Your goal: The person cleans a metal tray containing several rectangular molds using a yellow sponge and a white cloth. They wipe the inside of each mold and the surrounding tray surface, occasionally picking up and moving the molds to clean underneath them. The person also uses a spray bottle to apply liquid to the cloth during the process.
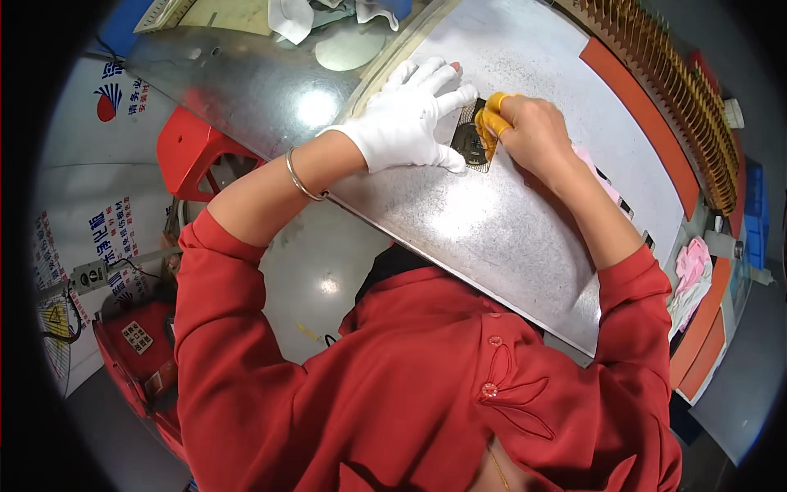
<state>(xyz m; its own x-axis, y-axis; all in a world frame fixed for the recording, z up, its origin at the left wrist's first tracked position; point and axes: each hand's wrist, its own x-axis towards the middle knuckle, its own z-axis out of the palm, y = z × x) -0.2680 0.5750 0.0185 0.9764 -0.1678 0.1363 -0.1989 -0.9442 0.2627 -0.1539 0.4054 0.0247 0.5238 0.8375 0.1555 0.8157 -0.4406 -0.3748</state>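
Observation:
A small dark flat plate (470, 146) with a mesh-like pattern and a round dark middle lies on the pale, speckled work board (418, 201). My left hand (406, 115), in a white glove with one fingertip bare, rests flat on the board with its fingers spread. Its forefinger and thumb reach the plate's left side at the upper and lower corners. Yellow finger covers sit on the bent, pinched fingers of my right hand (529, 131), which press down at the plate's right edge. Whatever they pinch, if anything, is hidden.
Along the far right runs a long rack (668, 82) of brown-gold upright pieces, beside an orange-red strip (639, 123). A pink cloth (693, 262) lies at the right. White cloths (295, 18) lie on the grey metal table at upper left; a red stool (190, 152) stands below.

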